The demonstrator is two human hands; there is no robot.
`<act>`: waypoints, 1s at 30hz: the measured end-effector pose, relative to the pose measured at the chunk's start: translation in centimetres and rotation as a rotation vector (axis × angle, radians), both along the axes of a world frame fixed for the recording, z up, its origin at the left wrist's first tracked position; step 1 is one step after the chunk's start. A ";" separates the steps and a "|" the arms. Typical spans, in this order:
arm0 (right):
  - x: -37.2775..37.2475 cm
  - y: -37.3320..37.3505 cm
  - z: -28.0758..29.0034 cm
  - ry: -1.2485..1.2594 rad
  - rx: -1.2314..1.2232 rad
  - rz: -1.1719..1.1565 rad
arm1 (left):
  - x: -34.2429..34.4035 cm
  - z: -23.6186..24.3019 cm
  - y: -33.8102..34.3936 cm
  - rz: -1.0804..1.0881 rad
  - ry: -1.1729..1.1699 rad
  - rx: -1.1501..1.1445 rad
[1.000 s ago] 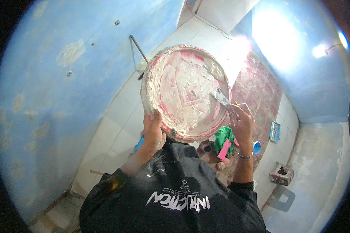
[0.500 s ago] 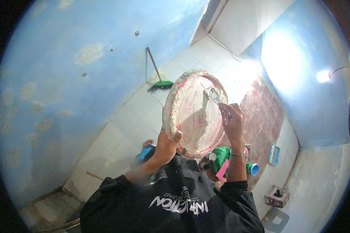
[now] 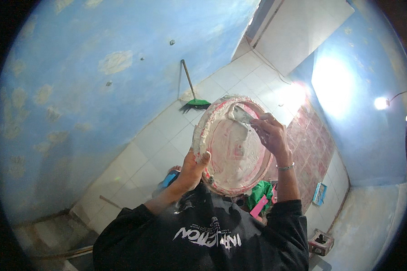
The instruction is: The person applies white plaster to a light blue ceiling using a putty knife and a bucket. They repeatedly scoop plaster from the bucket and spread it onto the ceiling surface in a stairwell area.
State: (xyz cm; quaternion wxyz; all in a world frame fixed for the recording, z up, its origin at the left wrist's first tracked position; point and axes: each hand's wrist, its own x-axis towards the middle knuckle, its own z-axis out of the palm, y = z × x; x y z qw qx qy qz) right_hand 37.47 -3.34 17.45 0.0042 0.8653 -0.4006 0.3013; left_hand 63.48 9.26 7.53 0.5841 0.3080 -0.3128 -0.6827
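My left hand (image 3: 193, 171) grips the lower left rim of a round, red-stained bucket lid (image 3: 237, 165), held tilted and smeared with white paste, which is thickest along the rim. My right hand (image 3: 270, 135) has its fingers wrapped round a putty knife (image 3: 241, 114), whose paste-coated blade is against the inside of the lid near its upper edge. Below the lid, green cloth (image 3: 259, 195) and a pink flat piece (image 3: 258, 208) lie on the floor, partly hidden by my arm and body.
A green broom (image 3: 196, 103) leans on the patched blue wall (image 3: 86, 63). White and reddish floor tiles (image 3: 309, 140) surround me. A blue-edged tray (image 3: 319, 193) and a stained stool or block (image 3: 320, 241) stand right. My foot (image 3: 175, 170) shows below; a bright lamp (image 3: 381, 103) hangs right.
The lid has tilted and sits lower in view. The knife has moved from its right side toward the upper rim, and less paste covers the middle. The broom head has come into view.
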 end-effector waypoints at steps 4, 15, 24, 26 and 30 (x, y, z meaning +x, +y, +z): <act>-0.2 -1.3 1.3 0.031 0.016 0.110 | 0.3 0.2 -0.2 0.014 -0.016 -0.022; 1.4 -2.9 2.0 0.070 -0.012 0.304 | 0.4 1.7 0.0 0.014 0.095 0.038; 4.1 -5.8 5.7 0.288 -0.039 0.712 | 2.0 4.0 -0.8 -0.042 0.092 0.072; 5.1 -5.9 5.7 0.299 -0.055 0.815 | 2.2 4.3 -1.2 -0.039 0.072 0.078; 6.2 -5.3 5.4 0.308 -0.045 0.980 | 2.0 4.8 -1.0 -0.017 0.105 0.170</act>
